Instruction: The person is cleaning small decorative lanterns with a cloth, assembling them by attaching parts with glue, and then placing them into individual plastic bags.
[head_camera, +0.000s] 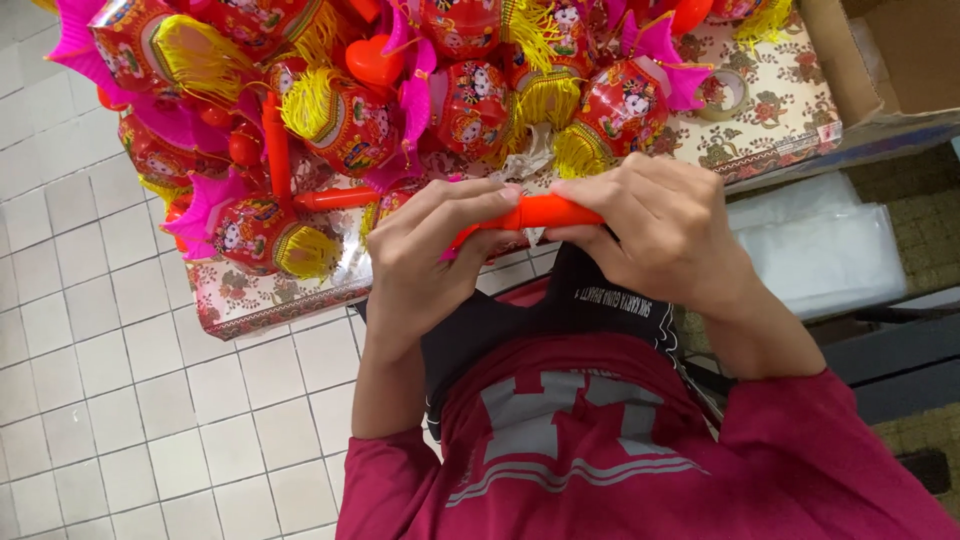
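Both hands are closed on one thing: a slim orange-red plastic stick (535, 213), held level just in front of the heap of red and gold paper lanterns with pink fins and yellow tassels (400, 110). The left hand (425, 255) pinches the stick's near end between thumb and fingertips; the right hand (655, 230) wraps the other end, fingers curled tight over it. The heap lies on a desk covered with a floral-patterned cloth (770, 110), and a roll of clear tape (722, 95) sits on that cloth to the right of the heap. White floor tiles (120, 400) show to the heap's left.

The stick looks thin, so bending pressure from two clamped hands could snap or kink it. It is also held very close to the tassels, which could snag and drag a lantern off the desk's edge.
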